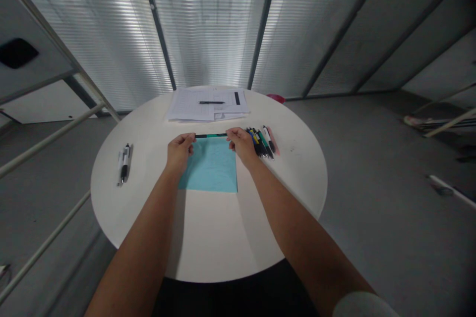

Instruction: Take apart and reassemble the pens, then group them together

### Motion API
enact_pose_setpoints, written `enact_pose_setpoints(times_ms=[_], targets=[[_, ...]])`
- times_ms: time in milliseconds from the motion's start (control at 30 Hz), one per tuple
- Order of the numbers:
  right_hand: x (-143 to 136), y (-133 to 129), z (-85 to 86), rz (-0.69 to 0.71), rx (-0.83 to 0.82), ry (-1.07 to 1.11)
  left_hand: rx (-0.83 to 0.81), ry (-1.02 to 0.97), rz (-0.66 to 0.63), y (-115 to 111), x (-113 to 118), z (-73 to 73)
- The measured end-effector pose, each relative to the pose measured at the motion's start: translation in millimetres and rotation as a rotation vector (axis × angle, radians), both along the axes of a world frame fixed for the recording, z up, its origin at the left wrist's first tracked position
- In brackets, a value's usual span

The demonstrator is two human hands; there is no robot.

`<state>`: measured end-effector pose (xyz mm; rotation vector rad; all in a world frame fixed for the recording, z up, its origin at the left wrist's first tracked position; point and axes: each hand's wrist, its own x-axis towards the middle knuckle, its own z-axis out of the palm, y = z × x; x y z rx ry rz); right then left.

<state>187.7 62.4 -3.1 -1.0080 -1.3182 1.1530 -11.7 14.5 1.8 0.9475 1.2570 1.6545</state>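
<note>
A black pen with a green middle (210,135) is stretched level between my two hands, along the far edge of a light blue sheet (210,171). My left hand (180,151) is closed, pinching the pen's left end between thumb and fingers. At the other end, my right hand (241,144) pinches the pen in the same way. Just right of that hand lies a row of several pens (263,143), partly hidden by it. Whether the held pen touches the sheet I cannot tell.
White printed papers (191,104) lie at the back of the round white table (211,237), with a black pen (211,102) on top. White-and-black pens (125,163) rest at the left. A pale rail (52,141) runs past the table's left side.
</note>
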Motion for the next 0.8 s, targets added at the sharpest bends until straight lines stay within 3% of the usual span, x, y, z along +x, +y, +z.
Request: enact_pose_setpoints(times_ms=[800], targets=[[0.1,1.0,-1.1,-0.009,0.078,-0.044,-0.027,0.054,0.022,1.1,-0.2,-2.8]])
